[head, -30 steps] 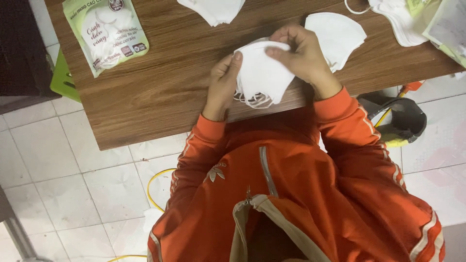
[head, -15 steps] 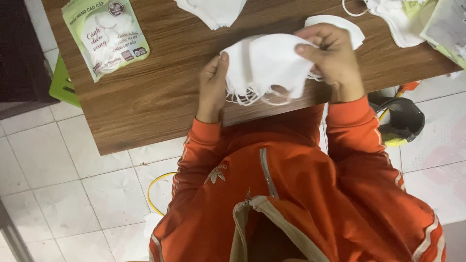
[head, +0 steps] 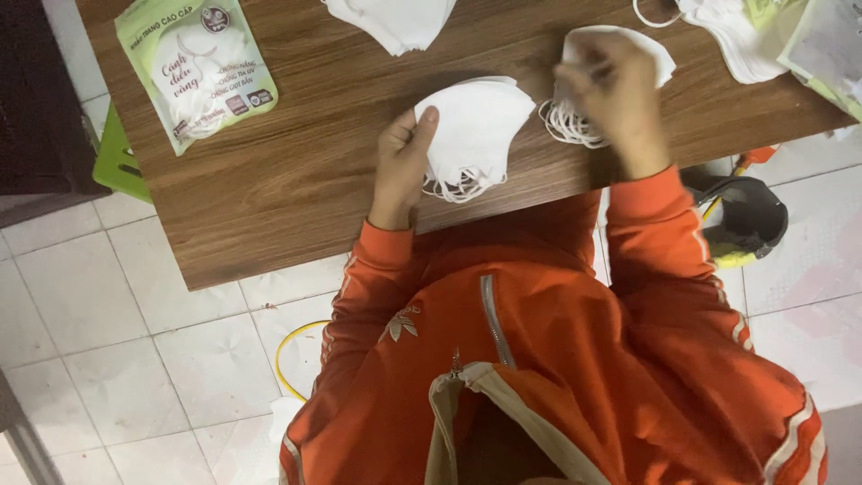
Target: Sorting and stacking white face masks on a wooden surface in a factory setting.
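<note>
A: Left hand first. We see it pinching a stack of folded white masks at centre frame, thumb on top, ear loops dangling at the table's near edge.

B: Right hand?

A: Half a second ago both hands were on that one stack. Now we see the right off it, moved toward the upper right of the frame, fingers curled around a single white mask and a bunch of loops. It's motion-blurred, but it is gripping.

B: So what does that change mean?

A: We judge one mask is being split off, or added; we can't tell which. The stack itself sits lower and further left than before, held by the left alone.

B: Surroundings?

A: Wooden table. Green-and-white pouch at upper left, well apart. Another mask pile at top centre, more masks at upper right. Orange jacket fills the lower frame, tiled floor at lower left.
</note>
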